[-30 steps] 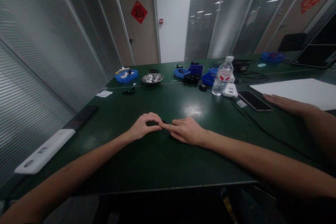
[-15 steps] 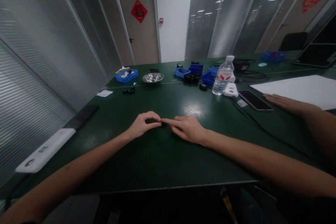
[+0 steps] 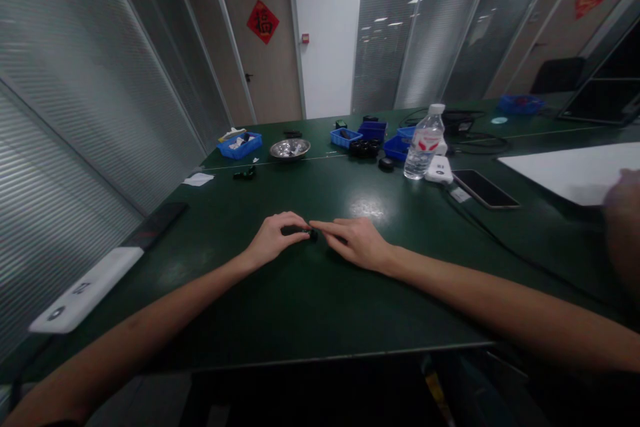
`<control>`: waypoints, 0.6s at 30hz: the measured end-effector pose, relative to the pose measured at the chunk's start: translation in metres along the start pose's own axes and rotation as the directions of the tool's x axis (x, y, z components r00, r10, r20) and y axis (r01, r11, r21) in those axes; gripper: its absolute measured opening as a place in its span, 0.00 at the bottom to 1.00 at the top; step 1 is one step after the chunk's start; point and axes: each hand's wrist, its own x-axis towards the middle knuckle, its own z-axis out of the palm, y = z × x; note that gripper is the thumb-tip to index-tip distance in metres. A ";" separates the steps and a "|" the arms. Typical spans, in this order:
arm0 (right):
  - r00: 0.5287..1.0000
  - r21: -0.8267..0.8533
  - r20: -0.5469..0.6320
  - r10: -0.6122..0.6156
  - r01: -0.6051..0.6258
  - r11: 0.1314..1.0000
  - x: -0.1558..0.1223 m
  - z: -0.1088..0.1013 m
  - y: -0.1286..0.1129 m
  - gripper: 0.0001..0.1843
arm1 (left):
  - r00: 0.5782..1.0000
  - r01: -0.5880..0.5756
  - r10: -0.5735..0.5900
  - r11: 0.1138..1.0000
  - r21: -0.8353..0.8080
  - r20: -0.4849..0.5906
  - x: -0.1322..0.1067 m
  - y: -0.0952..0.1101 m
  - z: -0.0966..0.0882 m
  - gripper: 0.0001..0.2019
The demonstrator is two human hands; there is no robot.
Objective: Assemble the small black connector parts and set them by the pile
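On the dark green tabletop in front of me, my left hand (image 3: 274,237) pinches a small dark part (image 3: 313,235) between thumb and fingers. The part is too small and dark to name. My right hand (image 3: 359,241) comes in from the other side. Its index finger is stretched out, with the tip at my left fingertips, just above the part. I cannot tell whether that fingertip touches the part. The right thumb and other fingers are apart and hold nothing.
Beyond my hands are a steel bowl (image 3: 290,149), a blue basket (image 3: 240,145), black rings (image 3: 364,148) and a water bottle (image 3: 424,144). A phone (image 3: 485,188) lies at right, near another person's blurred hand (image 3: 624,213). A white device (image 3: 87,290) stands at left.
My right index fingertip has lifted slightly, and more of the dark part shows. The other person's hand has pulled back to the right, and the white sheet has shifted right.
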 end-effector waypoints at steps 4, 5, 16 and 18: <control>1.000 0.002 0.010 0.004 -0.004 1.000 0.001 -0.001 -0.001 0.24 | 1.000 0.005 -0.004 1.000 -0.030 0.017 0.002 0.000 0.001 0.10; 1.000 0.007 0.013 0.006 -0.006 1.000 0.001 -0.001 -0.001 0.24 | 1.000 0.009 -0.008 0.999 -0.037 0.022 0.002 0.000 0.002 0.10; 1.000 0.012 0.011 0.024 -0.024 1.000 0.000 -0.001 -0.002 0.24 | 0.977 0.172 -0.154 0.978 0.118 -0.145 0.006 -0.043 -0.046 0.14; 1.000 0.015 0.021 0.021 -0.021 1.000 0.000 0.000 -0.002 0.24 | 0.941 0.269 -0.218 0.946 0.180 -0.260 0.005 -0.064 -0.068 0.15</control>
